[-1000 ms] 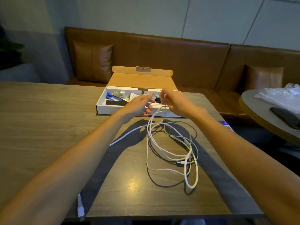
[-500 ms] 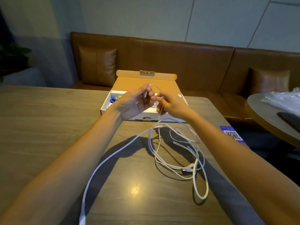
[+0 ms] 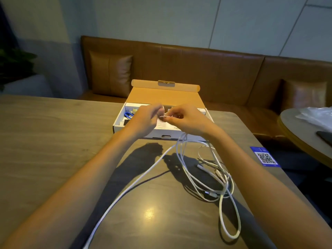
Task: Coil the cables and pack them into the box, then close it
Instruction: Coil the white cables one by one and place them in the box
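Note:
A flat cardboard box (image 3: 133, 131) lies open on the wooden table (image 3: 45, 141), its brown lid (image 3: 165, 97) tilted back. Small items and a blue cable (image 3: 128, 115) lie inside. Both hands are raised just in front of the box. My right hand (image 3: 186, 120) pinches a white cable (image 3: 181, 150) near its end. My left hand (image 3: 145, 119) is blurred, its fingers curled at the same cable end. The cable hangs down from the hands. One strand (image 3: 125, 189) runs to the near left edge. Loose loops of white cable (image 3: 221, 187) lie tangled on the table at the right.
A blue card with a QR code (image 3: 265, 157) lies near the table's right edge. A brown leather bench (image 3: 215, 72) with cushions runs behind the table. A round table (image 3: 294, 133) at the right carries a plastic bag (image 3: 318, 116) and a dark flat object (image 3: 326, 137).
Both hands kept working the cable end together in front of the box. The raised loop between them has flattened. The long strand has been drawn out toward the near left.

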